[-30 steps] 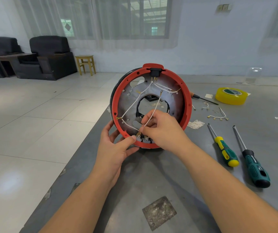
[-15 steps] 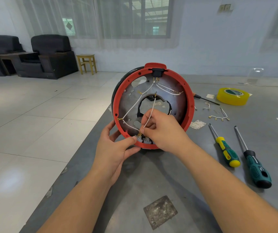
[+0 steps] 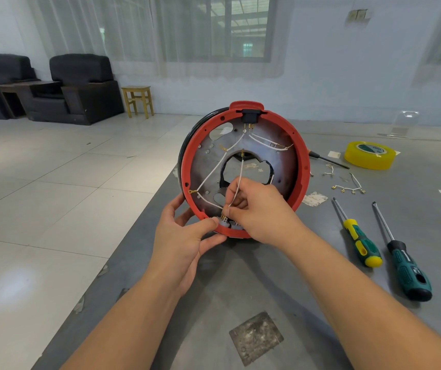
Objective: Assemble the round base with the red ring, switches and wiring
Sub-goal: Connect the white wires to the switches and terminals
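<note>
Two hands work at the round base [image 3: 243, 169], which stands on edge on the grey table [image 3: 280, 276]; the left hand [image 3: 184, 236] grips the lower rim of its red ring [image 3: 301, 166] between thumb and fingers; the right hand [image 3: 256, 209] pinches a white wire [image 3: 239, 177] inside the base, fingers curled; right of the base lie two screwdrivers [image 3: 358, 236] and, farther back, a yellow tape roll [image 3: 370, 154].

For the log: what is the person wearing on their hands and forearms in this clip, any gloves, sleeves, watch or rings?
Nothing that shows. The left hand and right hand are bare, with no gloves and no rings visible. Both forearms are bare to the frame edge: no sleeves, watch, wristband or markings in view.
</note>
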Motion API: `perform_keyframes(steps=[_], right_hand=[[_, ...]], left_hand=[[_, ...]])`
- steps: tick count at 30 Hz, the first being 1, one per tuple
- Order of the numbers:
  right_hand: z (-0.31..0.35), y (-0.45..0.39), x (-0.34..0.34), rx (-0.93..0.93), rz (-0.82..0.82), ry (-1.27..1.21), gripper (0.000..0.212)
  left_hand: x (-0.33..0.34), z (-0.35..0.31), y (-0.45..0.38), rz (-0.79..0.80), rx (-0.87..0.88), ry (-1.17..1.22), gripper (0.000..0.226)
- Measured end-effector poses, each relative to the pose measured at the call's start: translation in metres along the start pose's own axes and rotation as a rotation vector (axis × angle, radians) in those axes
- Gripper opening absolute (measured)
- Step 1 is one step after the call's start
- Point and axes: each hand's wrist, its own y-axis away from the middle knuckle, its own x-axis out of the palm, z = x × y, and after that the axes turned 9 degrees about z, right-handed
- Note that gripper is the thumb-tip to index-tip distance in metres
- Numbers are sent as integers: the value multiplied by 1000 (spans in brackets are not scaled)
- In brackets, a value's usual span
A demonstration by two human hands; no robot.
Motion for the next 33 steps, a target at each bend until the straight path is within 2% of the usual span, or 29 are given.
perform_keyframes(steps=[4, 9, 11, 15, 19, 22, 26, 30, 33], right_hand=[[-2, 1, 2, 6, -32, -63, 21], [-5, 3, 2, -38, -132, -46, 50], [-11, 8, 1, -93, -189, 86, 45], [-28, 25, 0, -288, -336, 502, 32], [-50, 42, 2, -395, -219, 756, 47], [-55, 44, 4, -399, -250, 739, 37], [-52, 40, 6, -436, -265, 690, 24], [-47, 39, 10, -461, -285, 600, 25], [-41, 39, 15, -441, -280, 512, 27]], left_hand=[[0, -1, -1, -2, -11, 9, 81], [1, -3, -1, -20, -28, 12, 81], [1, -4, -1, -31, -35, 16, 82], [0, -4, -1, -47, -30, 17, 80], [-1, -3, -2, -68, -12, -20, 78], [2, -2, 0, -63, -21, -74, 86], [2, -1, 0, -15, -30, -188, 50], [7, 3, 0, -22, 2, -127, 56], [9, 3, 0, -51, 76, -217, 71]])
